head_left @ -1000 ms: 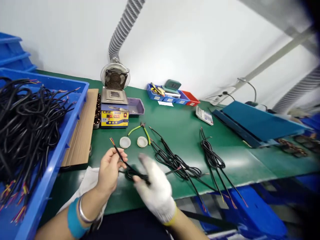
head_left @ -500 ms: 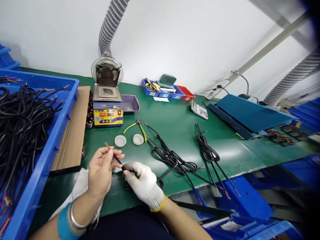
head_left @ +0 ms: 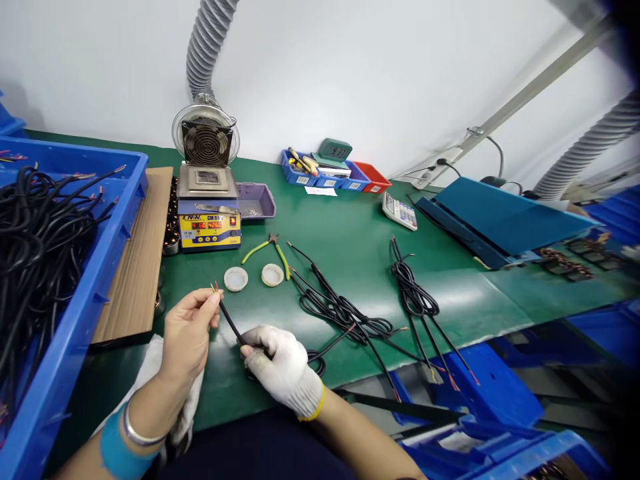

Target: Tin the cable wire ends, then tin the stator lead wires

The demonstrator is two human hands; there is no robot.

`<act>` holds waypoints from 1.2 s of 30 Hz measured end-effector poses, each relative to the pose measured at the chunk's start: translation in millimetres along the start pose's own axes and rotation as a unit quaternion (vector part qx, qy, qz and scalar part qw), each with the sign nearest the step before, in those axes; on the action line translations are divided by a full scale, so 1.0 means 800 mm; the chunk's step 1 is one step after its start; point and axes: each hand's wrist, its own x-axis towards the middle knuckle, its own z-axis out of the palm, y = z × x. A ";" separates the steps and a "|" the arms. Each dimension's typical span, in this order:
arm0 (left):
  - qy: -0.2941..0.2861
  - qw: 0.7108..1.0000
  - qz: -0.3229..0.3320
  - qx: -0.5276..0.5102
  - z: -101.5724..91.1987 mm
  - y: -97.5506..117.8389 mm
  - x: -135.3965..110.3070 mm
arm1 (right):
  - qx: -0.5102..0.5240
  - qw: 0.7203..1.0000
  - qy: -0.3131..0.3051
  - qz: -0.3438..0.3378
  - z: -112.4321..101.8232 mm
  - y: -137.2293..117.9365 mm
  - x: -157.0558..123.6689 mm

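Observation:
A black cable with thin coloured wires at its stripped end runs between my two hands. My left hand, bare, pinches it near those wires with thumb and fingers. My right hand, in a white knit glove, is closed round the cable lower down. Part of the cable is hidden under the glove. Just beyond my hands sit two small round white dishes, the left dish and the right dish. Cutting pliers with green handles lie behind them, handles spread.
A blue bin of black cables stands at left beside a cardboard sheet. The yellow-fronted solder pot is behind the dishes. Coiled cables lie at right, some ends over the table edge. Small bins and a calculator stand at the back.
My left hand has shifted a little left and its fingers have closed more on the wire end. More cable shows between the hands. The whole view has shifted slightly.

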 end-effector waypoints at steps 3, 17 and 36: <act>-0.011 1.000 -0.020 -0.001 0.000 0.000 0.002 | -0.005 1.000 0.007 0.000 -0.002 0.002 -0.001; -0.002 1.000 0.011 -0.008 0.004 -0.005 -0.001 | -0.040 0.998 0.024 -0.041 0.010 0.005 -0.004; -0.332 0.916 -0.136 0.181 0.002 -0.012 -0.031 | -0.130 0.986 0.085 0.054 -0.095 0.004 0.050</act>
